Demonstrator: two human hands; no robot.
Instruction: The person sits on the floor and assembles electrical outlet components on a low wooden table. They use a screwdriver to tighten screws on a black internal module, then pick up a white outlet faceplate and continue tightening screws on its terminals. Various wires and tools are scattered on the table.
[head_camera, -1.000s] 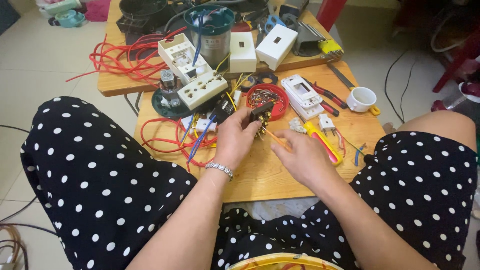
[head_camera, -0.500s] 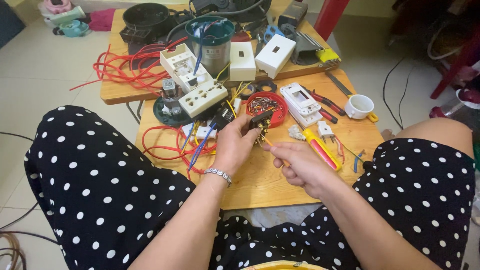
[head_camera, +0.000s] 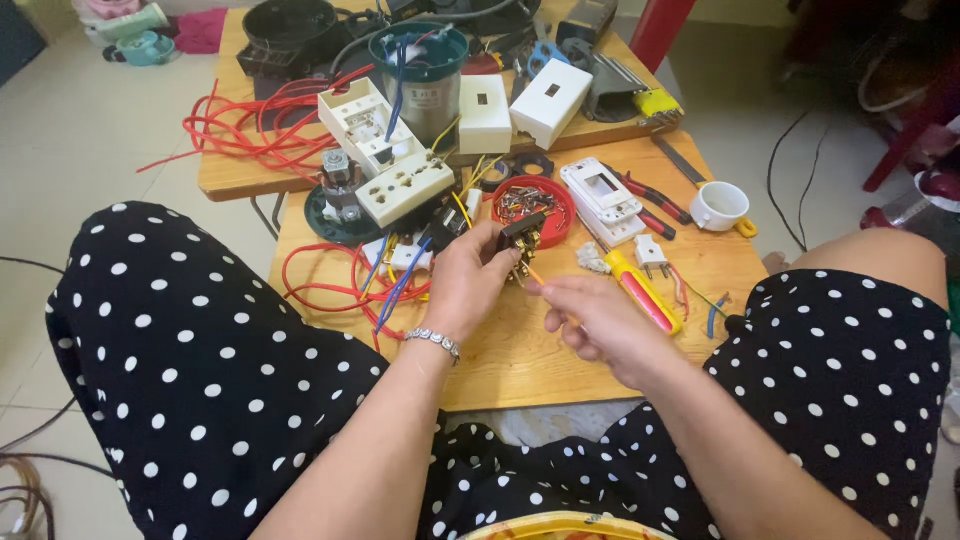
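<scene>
Head view, looking down over polka-dot lap onto a low wooden table (head_camera: 520, 350). Left hand (head_camera: 465, 285), bracelet at wrist, fingers closed around a small black switch (head_camera: 522, 234) with brass terminals underneath; switch held just above the table, right at the near edge of a red dish (head_camera: 535, 208) full of small metal parts. Right hand (head_camera: 595, 318) sits just right of and nearer than the left, fingers pinched on a thin orange-handled tool (head_camera: 537, 277) whose tip points up-left at the switch's underside; whether tip touches the terminals cannot be told. Yellow-and-red screwdriver (head_camera: 645, 292) lies on the table just right of the right hand, with a small white plug (head_camera: 651, 254) beside it. Left of the left hand: loops of red wire (head_camera: 330, 285) and blue strands. Farther back, left of centre: white socket plate (head_camera: 405, 188) on a dark green round base. Right of the dish: white switch housing (head_camera: 603, 198), red-handled pliers (head_camera: 650, 200), then a white cup (head_camera: 718, 204). Far table (head_camera: 225, 175) carries a green-rimmed metal can (head_camera: 425, 75), two white boxes (head_camera: 550, 100), more red wire.
</scene>
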